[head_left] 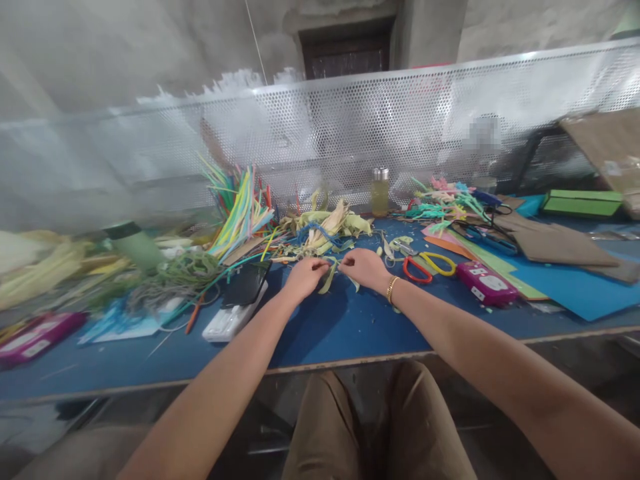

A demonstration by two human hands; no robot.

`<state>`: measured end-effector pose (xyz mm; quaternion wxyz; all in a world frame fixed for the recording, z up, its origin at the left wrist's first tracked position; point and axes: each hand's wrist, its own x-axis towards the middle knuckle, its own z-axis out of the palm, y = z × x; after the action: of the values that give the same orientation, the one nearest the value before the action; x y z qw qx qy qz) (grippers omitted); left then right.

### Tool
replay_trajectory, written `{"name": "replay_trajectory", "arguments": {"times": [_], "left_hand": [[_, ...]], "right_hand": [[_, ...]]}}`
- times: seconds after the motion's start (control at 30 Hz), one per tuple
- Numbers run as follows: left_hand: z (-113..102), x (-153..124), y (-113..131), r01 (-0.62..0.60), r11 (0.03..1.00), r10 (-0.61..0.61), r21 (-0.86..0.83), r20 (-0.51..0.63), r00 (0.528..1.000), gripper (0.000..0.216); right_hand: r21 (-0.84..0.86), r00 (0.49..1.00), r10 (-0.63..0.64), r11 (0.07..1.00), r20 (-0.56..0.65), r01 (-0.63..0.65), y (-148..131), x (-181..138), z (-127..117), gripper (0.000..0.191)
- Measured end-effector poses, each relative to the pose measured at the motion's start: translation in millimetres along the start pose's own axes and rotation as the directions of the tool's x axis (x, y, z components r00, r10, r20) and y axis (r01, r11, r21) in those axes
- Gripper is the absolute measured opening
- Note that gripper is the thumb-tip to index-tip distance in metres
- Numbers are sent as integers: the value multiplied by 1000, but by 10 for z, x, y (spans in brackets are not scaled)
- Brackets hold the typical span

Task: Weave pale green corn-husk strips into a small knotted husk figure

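Observation:
My left hand point(306, 276) and my right hand point(367, 268) are close together over the blue tabletop, fingertips pinched. Between them runs a narrow green strip point(327, 277), which looks like a piece of husk or leaf; both hands grip it. One end hangs down beside my left fingers. Just behind lies a heap of pale, dry husks point(337, 220) with a blue twisted cord point(316, 230) across it. Scissors with a red and a yellow handle point(437, 263) rest to the right of my right wrist, which wears a gold bracelet.
Left of my hands, a black phone point(246, 283) lies on a white box point(227, 323), beside tangled cord point(173, 287). Colourful pipe cleaners point(243, 213) stand behind. A bottle point(380, 193) stands near the perforated metal screen point(280, 147). A purple box point(486, 283) and coloured paper point(565, 287) lie right.

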<state>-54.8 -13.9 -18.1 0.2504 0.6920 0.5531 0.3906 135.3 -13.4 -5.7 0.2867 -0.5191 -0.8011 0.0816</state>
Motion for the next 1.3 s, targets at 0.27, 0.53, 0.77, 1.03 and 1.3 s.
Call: {"name": "replay_trajectory", "arguments": {"times": [0.27,0.53,0.77,1.03,1.3], "left_hand": [[22,-74,210,32,888,-41,-458,-11,999,24],[10,-91,220,15,892,-16,-452,1,1000,25],[60,-75,174,51,908,-60,-416,-8,998,20],[68,-78,139,62,905,-56,-421,27,998,15],[-15,-107,141,21,909,23,-415,102,995,21]], "right_hand": [[25,981,-166,985,-102,169,-36,-17,-27,15],[103,981,-169,979,-92,178,-71,-40,-40,13],[62,978,-202,977,-57,205,-25,-17,-131,11],[78,972,-234,969,-28,236,0,-37,-186,11],[376,982,-189,911,18,169,143,-1,-228,21]]}}
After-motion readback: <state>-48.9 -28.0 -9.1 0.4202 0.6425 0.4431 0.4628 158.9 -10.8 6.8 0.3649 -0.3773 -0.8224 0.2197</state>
